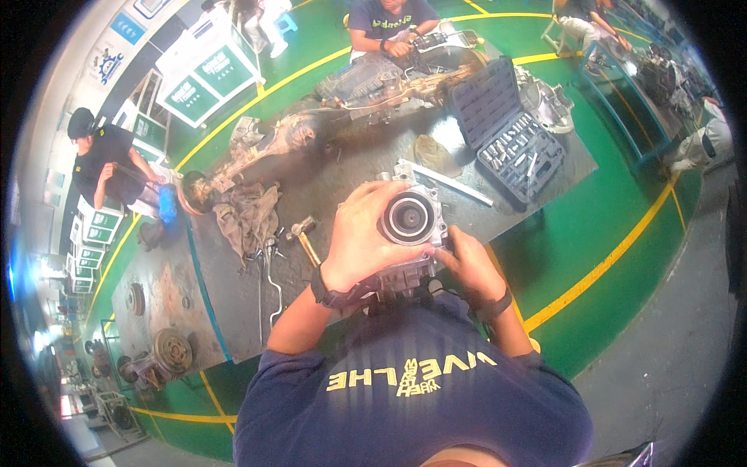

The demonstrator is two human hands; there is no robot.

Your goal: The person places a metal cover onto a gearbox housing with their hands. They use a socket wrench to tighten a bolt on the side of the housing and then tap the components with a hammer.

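Close in front of my chest is a silvery metal housing with a round, dark-centred pulley point(410, 219) facing up. My left hand point(360, 233) wraps round its left side, the fingers reaching over the top and the thumb below the round face. At the lower right, my right hand point(471, 265) is closed on the housing's edge; some of its fingers are hidden behind the part. A hammer point(306, 238) with a wooden handle lies on the table just left of my left hand. Beyond the housing, a pale metal bar point(451, 184) lies beside a tan cloth-like item point(436, 155).
An open socket set case point(523, 159) stands at the table's right. A long rusty axle assembly point(280, 138) stretches across the far side, with a crumpled rag point(247, 218) and several bent rods point(270, 284) at left. Other people work at the far side and left.
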